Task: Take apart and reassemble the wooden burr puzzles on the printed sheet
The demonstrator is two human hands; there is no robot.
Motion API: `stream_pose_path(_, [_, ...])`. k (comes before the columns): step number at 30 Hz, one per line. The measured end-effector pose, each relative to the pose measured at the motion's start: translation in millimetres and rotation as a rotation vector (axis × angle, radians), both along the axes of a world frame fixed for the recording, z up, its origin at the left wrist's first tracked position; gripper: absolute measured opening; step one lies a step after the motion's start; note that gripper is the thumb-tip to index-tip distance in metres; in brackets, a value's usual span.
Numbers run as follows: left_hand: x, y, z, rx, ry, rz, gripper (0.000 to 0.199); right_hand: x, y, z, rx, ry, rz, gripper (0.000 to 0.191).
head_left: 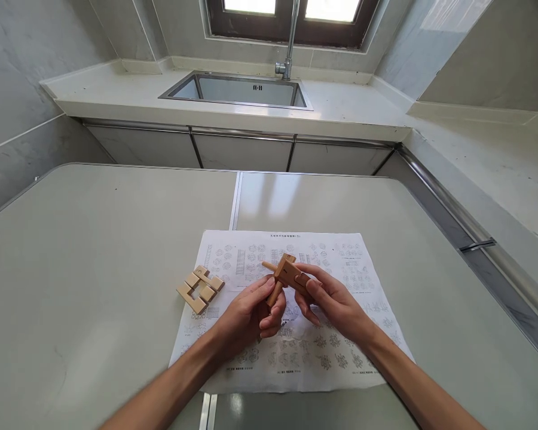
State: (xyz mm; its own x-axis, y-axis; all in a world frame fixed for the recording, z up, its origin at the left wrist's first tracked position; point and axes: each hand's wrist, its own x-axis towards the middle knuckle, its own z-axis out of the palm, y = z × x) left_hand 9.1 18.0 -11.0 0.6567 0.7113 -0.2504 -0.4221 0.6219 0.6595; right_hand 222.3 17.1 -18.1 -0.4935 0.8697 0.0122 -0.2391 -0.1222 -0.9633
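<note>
A brown wooden interlocking puzzle [289, 273], made of blocks with thin rods sticking out, is held above a printed sheet. My left hand [255, 310] pinches its lower left part, near a rod that points down. My right hand [327, 295] grips its right end between thumb and fingers. Under both hands lies the white paper sheet [341, 334], covered in small line diagrams. To the left, a lighter wooden puzzle [201, 288] of notched pieces, formed around a square gap, rests partly on the sheet's edge. Fingers hide some of the brown puzzle.
The sheet lies on a pale glossy table [94, 257] with a seam down its middle. Beyond its far edge stands a white counter [345, 110] with a steel sink [233, 89] and a faucet [287, 60]. Another counter [488, 161] runs along the right.
</note>
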Motion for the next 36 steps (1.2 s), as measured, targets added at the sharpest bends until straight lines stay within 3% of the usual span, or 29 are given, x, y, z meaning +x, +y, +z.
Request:
stream_pose_path(8, [-2.0, -0.5, 3.4, -0.036, -0.036, 0.023, 0.042, -0.9, -0.4, 4.8, -0.053, 0.029, 0.000, 0.034])
stream_pose_path(14, [-3.3, -3.9, -0.7, -0.021, 0.002, -0.056, 0.033, -4.1, 0.9, 5.1, -0.046, -0.011, 0.001, 0.022])
stream_pose_path(21, [-4.7, -6.2, 9.6, 0.008, 0.058, -0.173, 0.034, -2.5, 0.7, 2.8, -0.058, -0.057, -0.002, 0.027])
stream_pose_path(26, [-5.5, -7.9, 6.3, 0.097, 0.087, -0.240, 0.035, -1.0, -0.1, 1.7, -0.061, -0.077, -0.008, 0.030])
stream_pose_path(36, [-6.1, -8.2, 6.4, 0.155, 0.120, -0.266, 0.032, -0.4, -1.0, 1.1, -0.042, -0.096, 0.004, 0.028])
